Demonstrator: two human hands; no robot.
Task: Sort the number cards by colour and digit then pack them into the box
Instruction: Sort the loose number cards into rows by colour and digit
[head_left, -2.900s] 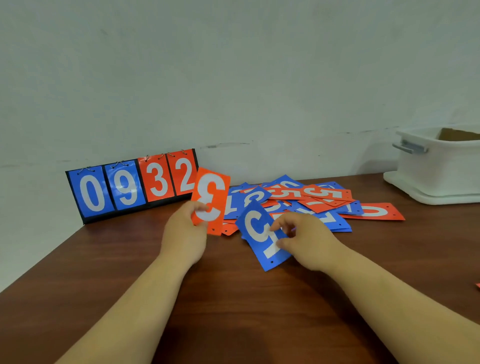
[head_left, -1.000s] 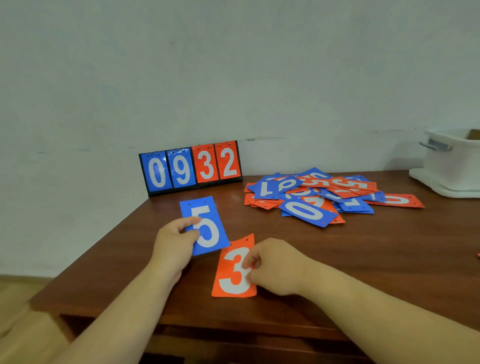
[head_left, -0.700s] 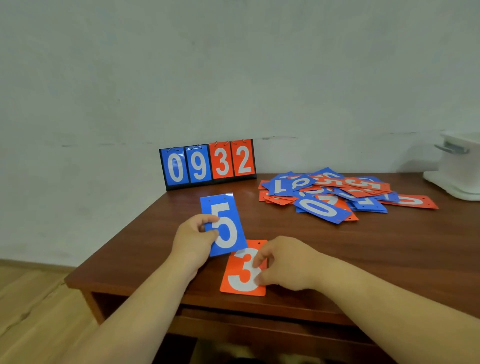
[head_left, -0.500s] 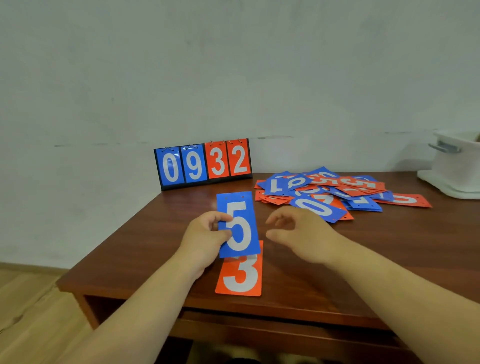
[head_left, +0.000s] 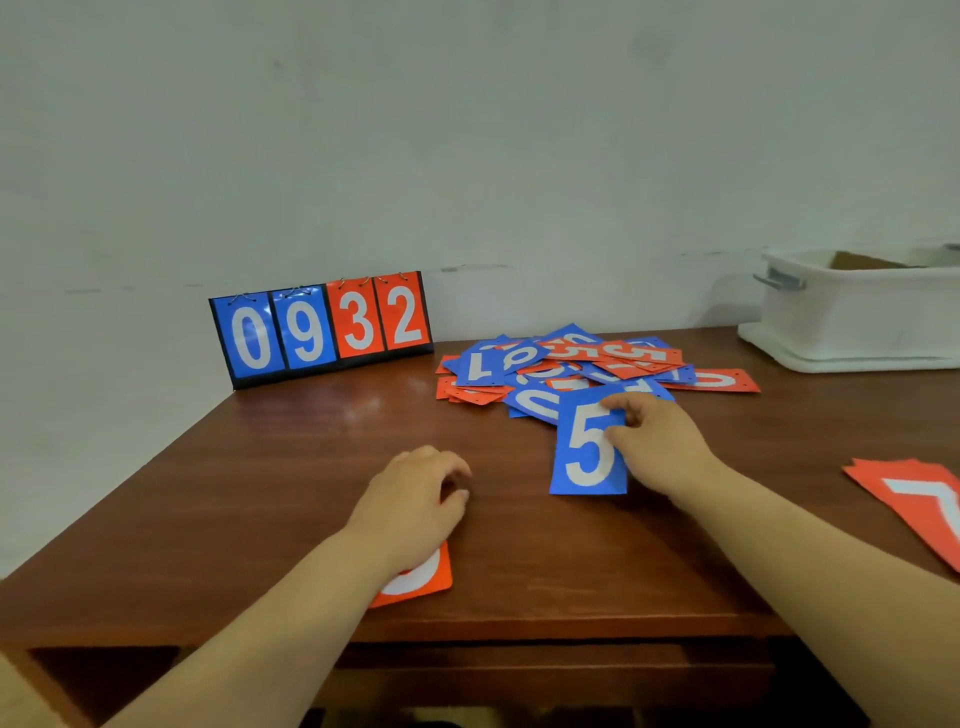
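Stage: early in the sorting, by my reading; nothing shows as packed.
Right hand: its fingers pinch the right edge of the blue 5 card, which stands tilted up with its lower edge at the table, just in front of the pile.
Left hand: hovers low over the table with its fingers loosely curled, gripping nothing.
Orange card: lies flat near the table's front edge, half under the left wrist, so its digit is mostly hidden.
Orange 7 card: lies at the right edge of view, well apart from the rest. It may top a small stack, but I cannot tell.
Pile: blue and orange cards still mixed and overlapping, many face up at odd angles — most of the work sits here.
Flip stand: stands against the wall showing 0 9 3 2, its cards still on their rings.
Box: white, at the far right of the table; whether it holds any cards cannot be seen.
Left to do: place the 5, work through the pile by colour and digit, then load the box.
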